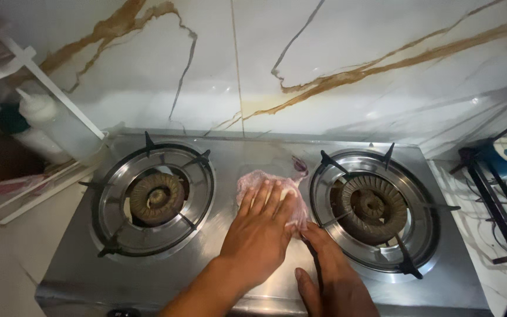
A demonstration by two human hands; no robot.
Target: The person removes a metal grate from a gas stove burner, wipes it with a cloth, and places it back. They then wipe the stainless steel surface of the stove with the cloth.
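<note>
Pink, crumpled cloth (277, 191) lies on the brushed steel stove (77, 258) between two round burners. I see my left hand (259, 229) pressed flat on it, fingers spread; my right hand (333, 273) rests beside, fingers loosely extended, touching the cloth's edge.

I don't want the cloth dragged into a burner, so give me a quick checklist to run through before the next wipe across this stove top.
1. Cloth under the palm: ok. The left hand lies flat on the pink cloth.
2. Cloth clear of the burners: ok for the left burner; not ok for the right burner, since the cloth's edge lies right at its ring.
3. Burners off: ok, no flame shows at either.
4. Right hand placed safely: ok, it rests on the steel stove top, beside the cloth.
5. Surface hot or cool: cannot tell.
</note>
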